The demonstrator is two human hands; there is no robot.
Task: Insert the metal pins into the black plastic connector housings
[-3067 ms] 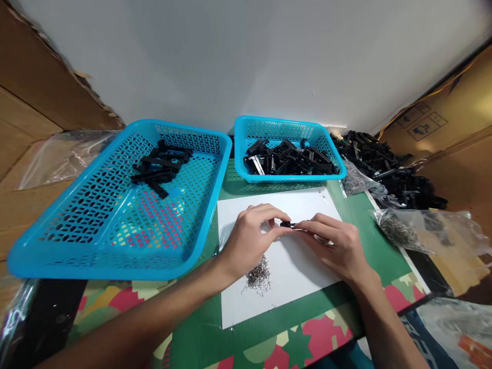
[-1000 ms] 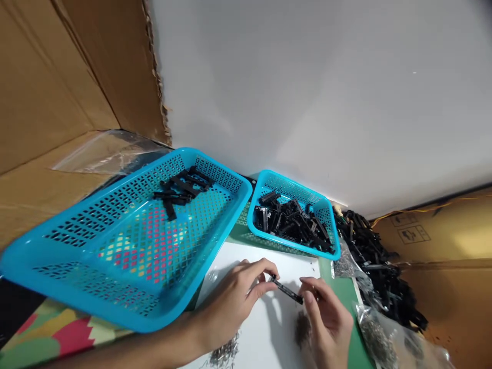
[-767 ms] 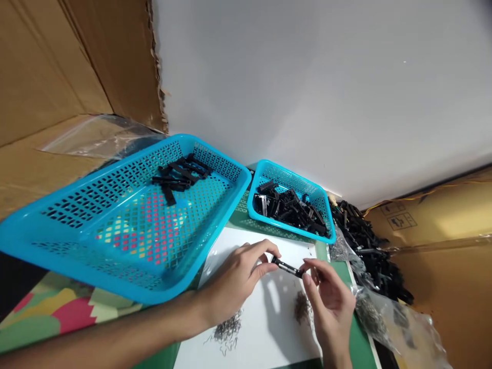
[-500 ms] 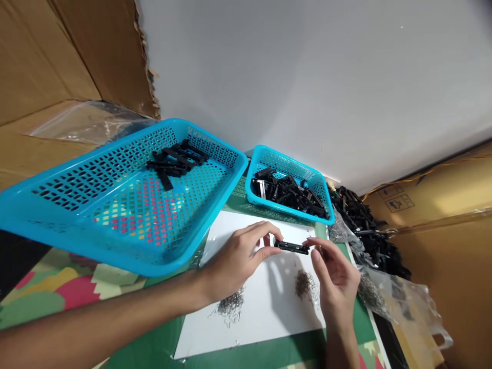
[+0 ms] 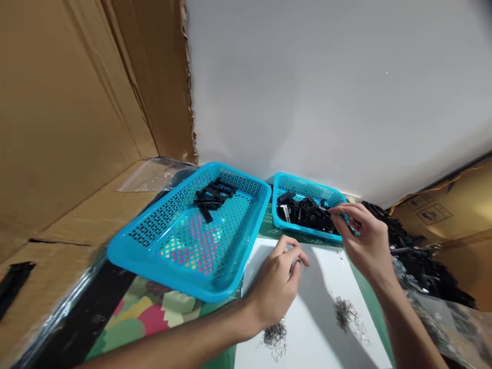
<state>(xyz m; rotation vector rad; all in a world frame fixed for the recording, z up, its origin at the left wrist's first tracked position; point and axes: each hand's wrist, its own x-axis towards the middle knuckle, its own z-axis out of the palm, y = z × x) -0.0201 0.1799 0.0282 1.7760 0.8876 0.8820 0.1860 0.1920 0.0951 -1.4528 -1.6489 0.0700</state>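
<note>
My left hand [image 5: 280,279] hovers over the white sheet [image 5: 307,297], its fingers loosely bent and apart, with nothing visible in them. Near the right end of the small blue basket [image 5: 303,233], my right hand [image 5: 361,236] has thumb and forefinger pinched together. Whatever lies in that pinch is too small or hidden to make out. Many black plastic parts [image 5: 307,212] fill the small basket. Below my left hand is a pile of thin metal wire pieces [image 5: 274,335], partly covered by the wrist. A second wire pile [image 5: 346,313] lies toward the right of the sheet.
A larger blue basket [image 5: 234,284] on the left holds several black parts [image 5: 213,197]. At right are a heap of black parts [image 5: 411,256] and a clear plastic bag [image 5: 442,318]. Cardboard [image 5: 77,102] and a pale wall [image 5: 326,92] stand behind.
Both hands held a slim black part between them; they have separated, and that part no longer shows in either. My right hand has moved up toward the small basket. The view has shifted.
</note>
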